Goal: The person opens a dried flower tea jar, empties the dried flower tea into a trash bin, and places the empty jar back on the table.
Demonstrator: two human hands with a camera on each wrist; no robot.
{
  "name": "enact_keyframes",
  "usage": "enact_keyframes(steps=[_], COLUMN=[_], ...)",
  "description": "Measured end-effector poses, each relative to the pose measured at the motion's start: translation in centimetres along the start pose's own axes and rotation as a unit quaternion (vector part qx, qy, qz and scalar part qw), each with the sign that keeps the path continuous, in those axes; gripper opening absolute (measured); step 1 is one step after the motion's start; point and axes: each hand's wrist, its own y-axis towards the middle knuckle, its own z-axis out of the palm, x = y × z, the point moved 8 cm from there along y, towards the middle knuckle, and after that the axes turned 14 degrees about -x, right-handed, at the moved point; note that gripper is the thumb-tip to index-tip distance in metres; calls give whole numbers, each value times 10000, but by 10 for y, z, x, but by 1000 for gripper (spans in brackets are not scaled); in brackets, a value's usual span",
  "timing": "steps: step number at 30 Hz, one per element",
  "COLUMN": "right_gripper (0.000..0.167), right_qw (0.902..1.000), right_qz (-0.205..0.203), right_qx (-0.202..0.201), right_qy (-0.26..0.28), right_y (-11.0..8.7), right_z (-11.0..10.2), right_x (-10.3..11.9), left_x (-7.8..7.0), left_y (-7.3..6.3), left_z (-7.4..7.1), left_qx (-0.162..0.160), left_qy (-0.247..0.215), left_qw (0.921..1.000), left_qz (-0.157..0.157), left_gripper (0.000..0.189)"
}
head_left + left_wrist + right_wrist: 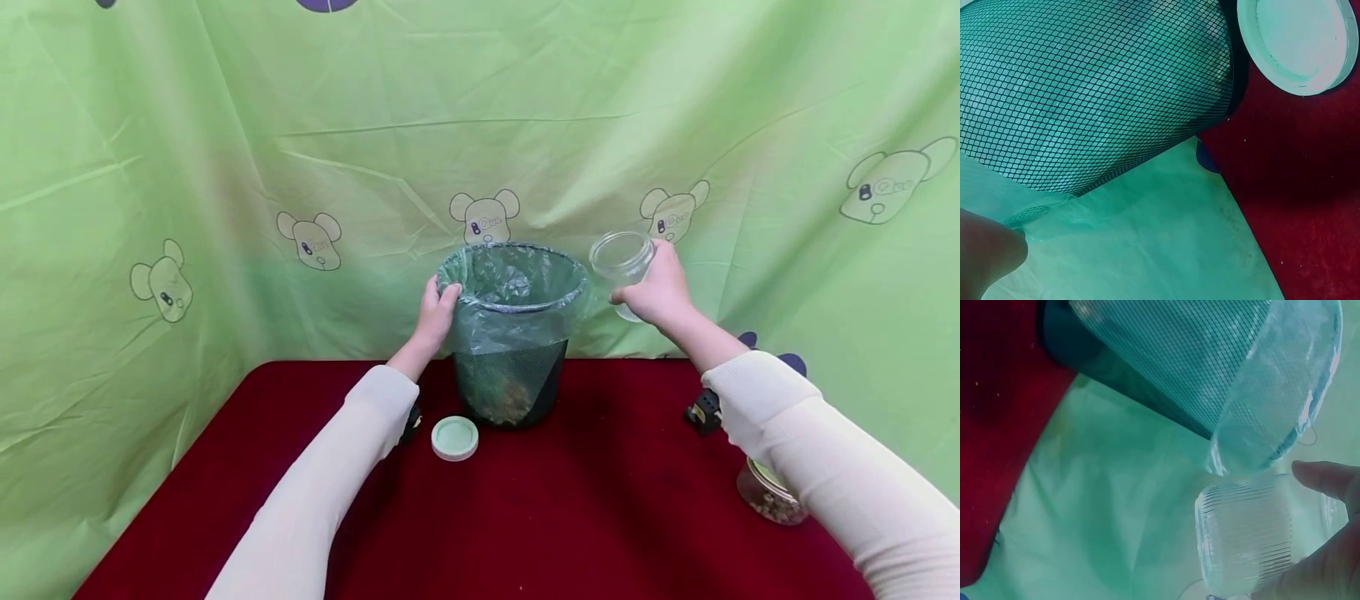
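Observation:
A black mesh waste bin lined with a clear green plastic bag stands at the table's far edge. On the bin's left rim my left hand grips the edge, thumb over the folded bag. My right hand holds a clear ribbed jar without a lid, raised beside the bin's right rim, its mouth upward and tilted slightly left. In the jar no contents show. A pale green round lid lies on the table in front of the bin, also seen large in the left wrist view.
A second jar with small light pieces inside stands at the right, partly covered by my right sleeve. Dark red cloth covers the table. Behind it hangs a green curtain with bear-head prints.

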Motion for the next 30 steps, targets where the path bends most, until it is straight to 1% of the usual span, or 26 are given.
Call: enact_keyframes(steps=[5,10,17,22,28,30], right_gripper=[95,93,76,78,74,79], right_qw=[9997,9985,9956,9944,9933,9935], right_qz=[97,378,661,722,707,698], right_qx=[5,53,244,340,414,420], right_qy=[209,399,619,694,817,791], right_y=[-11,-24,-41,-52,-66,-71], right_z=[1,3,8,11,16,18], right_x=[-10,-19,-27,-33,-41,-44], left_x=[0,0,3,4,3,3], left_y=[0,-1,0,1,1,2], left_z=[0,1,3,2,0,1], left_qx=[-11,-7,-3,46,31,27], left_qy=[-5,-13,-2,-8,-6,-8], left_qw=[10000,10000,10000,10000,10000,10000], left_qz=[2,-9,-21,-24,-12,-12], left_gripper=[56,56,56,57,56,55])
